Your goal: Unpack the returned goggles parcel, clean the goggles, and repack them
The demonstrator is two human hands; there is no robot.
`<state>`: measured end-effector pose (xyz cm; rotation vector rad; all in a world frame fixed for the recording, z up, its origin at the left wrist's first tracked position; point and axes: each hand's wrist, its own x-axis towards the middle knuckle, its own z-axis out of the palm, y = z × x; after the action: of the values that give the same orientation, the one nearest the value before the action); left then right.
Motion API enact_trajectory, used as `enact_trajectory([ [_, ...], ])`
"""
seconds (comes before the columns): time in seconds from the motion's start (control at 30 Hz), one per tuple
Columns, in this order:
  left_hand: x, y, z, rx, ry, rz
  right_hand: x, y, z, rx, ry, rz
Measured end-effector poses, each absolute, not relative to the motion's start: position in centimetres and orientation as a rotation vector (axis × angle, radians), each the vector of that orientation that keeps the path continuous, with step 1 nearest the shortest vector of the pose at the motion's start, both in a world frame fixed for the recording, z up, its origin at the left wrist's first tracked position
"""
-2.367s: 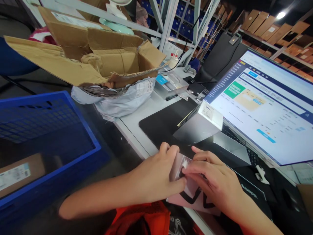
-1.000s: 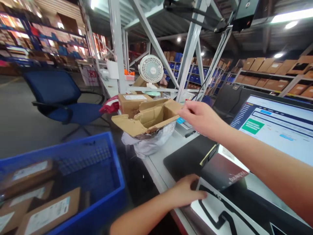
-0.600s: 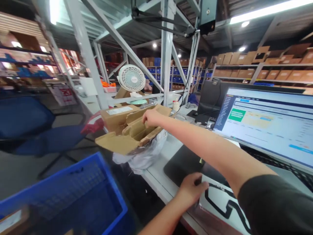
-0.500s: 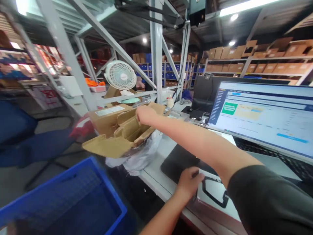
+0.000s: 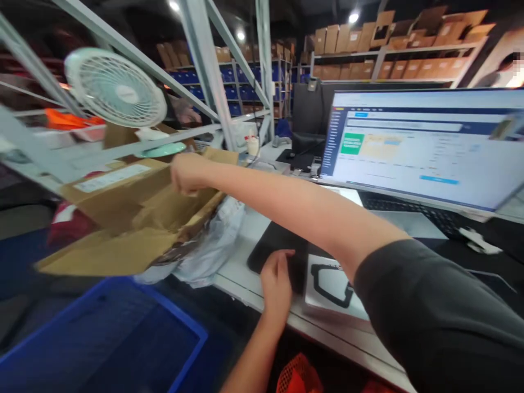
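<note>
My right hand reaches across to the open cardboard box on the left of the table. Its fingers are curled down over the box's far side; what they grip is hidden and blurred. Crumpled brown cardboard lies inside the box, below that hand. My left hand rests at the table edge by a black mat, its thumb apart from the fingers, holding nothing. Just right of it lies a white box printed with a black frame-like outline, partly covered by my right arm.
A grey plastic bag lies against the cardboard box. Below stands a blue crate, and an orange mesh basket sits under the table edge. A fan, metal posts and a monitor stand behind.
The view has shifted, bringing the cardboard box closer. My left hand has come off the white box and sits left of it. My right hand stays over the cardboard box; the cardboard inside looks flatter.
</note>
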<state>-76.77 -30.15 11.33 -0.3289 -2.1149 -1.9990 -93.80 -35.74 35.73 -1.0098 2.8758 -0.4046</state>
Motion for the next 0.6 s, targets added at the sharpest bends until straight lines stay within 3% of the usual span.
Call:
enact_trajectory([
  [0.23, -76.2, -32.1, 11.2, -0.253, -1.980, -1.722, -93.1, -35.1, 35.8, -1.110, 2.945, -0.439],
  [0.6, -77.3, -32.3, 9.4, -0.276, -2.150, -1.693, -91.4, -34.7, 36.3, -1.029, 2.811, -0.376],
])
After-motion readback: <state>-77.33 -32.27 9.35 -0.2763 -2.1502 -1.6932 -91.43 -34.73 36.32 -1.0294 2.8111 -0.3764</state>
